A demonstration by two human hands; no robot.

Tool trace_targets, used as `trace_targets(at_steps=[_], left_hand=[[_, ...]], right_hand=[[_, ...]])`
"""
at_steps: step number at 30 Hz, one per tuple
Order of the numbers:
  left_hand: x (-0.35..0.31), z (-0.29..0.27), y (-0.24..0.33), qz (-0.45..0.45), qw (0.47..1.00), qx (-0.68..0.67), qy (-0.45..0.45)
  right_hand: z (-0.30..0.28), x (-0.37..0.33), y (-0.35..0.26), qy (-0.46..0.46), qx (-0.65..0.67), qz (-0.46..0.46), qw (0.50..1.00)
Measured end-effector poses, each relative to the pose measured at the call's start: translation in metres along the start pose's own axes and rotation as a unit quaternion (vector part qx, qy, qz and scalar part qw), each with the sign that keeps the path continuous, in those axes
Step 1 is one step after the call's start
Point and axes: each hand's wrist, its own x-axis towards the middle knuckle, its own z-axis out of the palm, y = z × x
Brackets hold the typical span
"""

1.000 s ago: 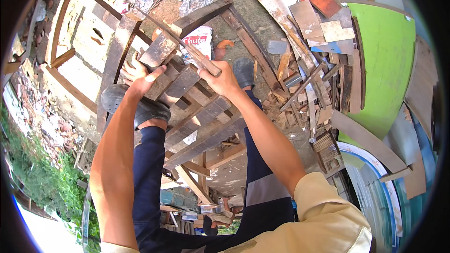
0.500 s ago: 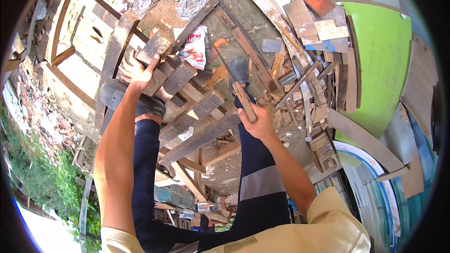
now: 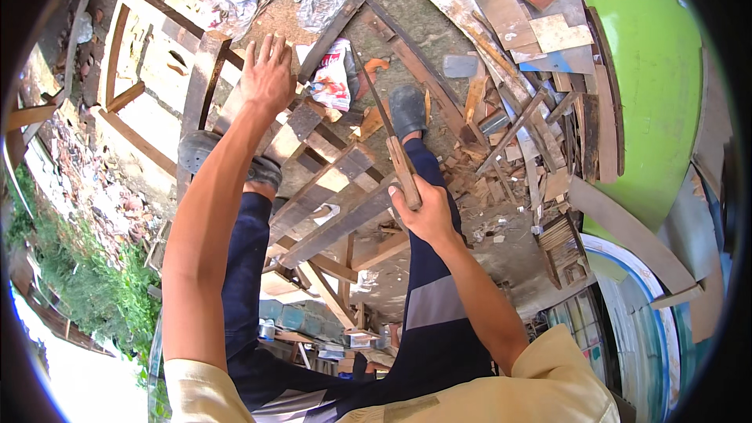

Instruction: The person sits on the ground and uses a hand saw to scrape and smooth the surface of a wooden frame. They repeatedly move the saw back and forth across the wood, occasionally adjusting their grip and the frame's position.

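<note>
My right hand (image 3: pixel 424 209) is closed round the wooden handle of a long, thin-bladed tool (image 3: pixel 402 168). The dark blade points up and away, seen nearly edge-on, so I cannot tell whether it is a saw or a machete. My left hand (image 3: pixel 269 78) has its fingers stretched out over the far end of a slatted wooden frame (image 3: pixel 301 119). Whether its palm touches the wood is hidden. The frame, made of dark, worn slats, slants between my legs. My left shoe (image 3: pixel 200 150) is by its left side; my right shoe (image 3: pixel 408 111) stands right of the blade.
A long beam (image 3: pixel 415 70) runs along the right of the frame. A printed plastic bag (image 3: pixel 333 82) lies beyond it. Stacked boards (image 3: pixel 509 19) and a green panel (image 3: pixel 650 86) occupy the right. Another wooden frame (image 3: pixel 117 51) stands far left. Wood scraps (image 3: pixel 486 180) litter the ground.
My left hand has moved right and away from me, its fingers now pointing forward instead of leftward over a slat. The right hand still grips the bladed tool, nearly in place.
</note>
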Motion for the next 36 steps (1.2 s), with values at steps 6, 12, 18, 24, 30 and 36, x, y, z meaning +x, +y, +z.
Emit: trace_targets(at_steps=[6,12,18,24,30,36], left_hand=[[0.032,-0.008,0.015,0.007,0.99,0.03,-0.136],[0.033,-0.015,0.012,0.033,0.995,-0.001,-0.091],[0.033,-0.003,0.0,0.082,0.994,0.011,-0.073],[0.033,0.0,-0.007,0.034,0.997,-0.067,-0.023],[0.046,-0.018,-0.031,-0.179,0.932,-0.312,0.034],[0.023,0.012,-0.051,-0.032,0.964,-0.247,0.094]], right_hand=[[-0.009,-0.003,0.004,0.009,0.006,0.01,1.0],[-0.018,-0.005,0.016,0.033,0.004,0.008,0.999],[-0.016,-0.007,0.012,0.038,0.002,0.028,0.999],[-0.008,-0.006,0.013,0.04,0.005,-0.014,0.999],[-0.009,0.002,0.003,0.036,0.009,-0.013,0.999],[-0.006,0.006,0.001,0.04,0.014,-0.021,0.999]])
